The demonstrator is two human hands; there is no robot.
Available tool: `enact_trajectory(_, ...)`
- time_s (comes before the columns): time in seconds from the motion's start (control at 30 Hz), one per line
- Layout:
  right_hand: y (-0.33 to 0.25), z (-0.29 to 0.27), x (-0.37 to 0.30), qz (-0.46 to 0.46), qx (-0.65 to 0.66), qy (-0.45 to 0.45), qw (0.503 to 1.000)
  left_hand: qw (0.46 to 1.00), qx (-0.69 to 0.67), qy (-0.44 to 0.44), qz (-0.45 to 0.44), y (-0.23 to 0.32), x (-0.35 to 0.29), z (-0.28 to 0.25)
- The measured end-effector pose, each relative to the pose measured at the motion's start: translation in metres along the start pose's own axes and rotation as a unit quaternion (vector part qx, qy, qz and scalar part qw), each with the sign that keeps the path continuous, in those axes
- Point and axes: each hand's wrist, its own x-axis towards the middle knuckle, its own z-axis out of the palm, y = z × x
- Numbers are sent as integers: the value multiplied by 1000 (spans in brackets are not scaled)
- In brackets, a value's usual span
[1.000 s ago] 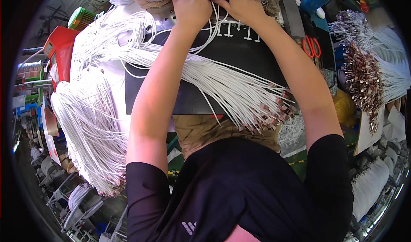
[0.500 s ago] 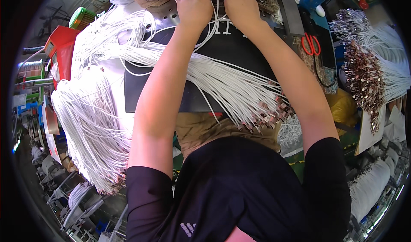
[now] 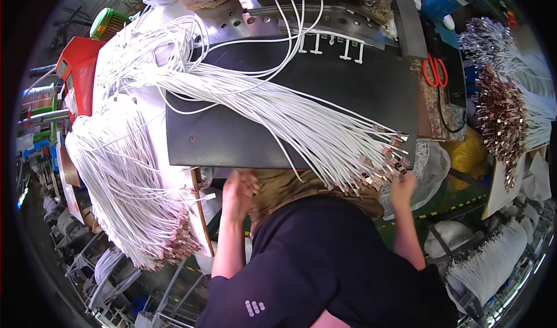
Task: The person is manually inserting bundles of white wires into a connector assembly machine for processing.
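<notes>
A thick bundle of white cables (image 3: pixel 272 104) lies slantwise across a black tabletop (image 3: pixel 371 84). Its copper-coloured connector ends (image 3: pixel 371 174) fan out over the near right edge. My right hand (image 3: pixel 402 191) is just beside those ends, its fingers curled in; whether a connector is between them is hidden. At the near left edge, below the tabletop, my left hand (image 3: pixel 239 191) has loosely bent fingers, with nothing visible in them. Several loose cables (image 3: pixel 288 14) run up toward the metal machine bed (image 3: pixel 255 20) at the far side. White plastic pieces (image 3: pixel 331 40) line the tabletop's far edge.
Another heap of white cables (image 3: pixel 125 177) hangs over the left side, near a red box (image 3: pixel 79 72). Orange-handled scissors (image 3: pixel 434 72) lie at the right. Farther right hangs a further cable bundle (image 3: pixel 505 110). A clear plastic bag (image 3: pixel 426 180) sits beneath the right corner.
Both hands have come back from the machine at the far side to the near edge. The white plastic pieces and the loose cables there are now in plain sight.
</notes>
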Motion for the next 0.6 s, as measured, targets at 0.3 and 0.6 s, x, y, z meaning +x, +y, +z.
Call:
enact_trajectory(0.3, 8, 43, -14, -113, -26, -133, 984, 957, 44, 239, 161, -20, 22, -24)
enact_trajectory(0.6, 42, 40, -16, -61, -32, -209, 976, 943, 38, 267, 197, -20, 22, -9)
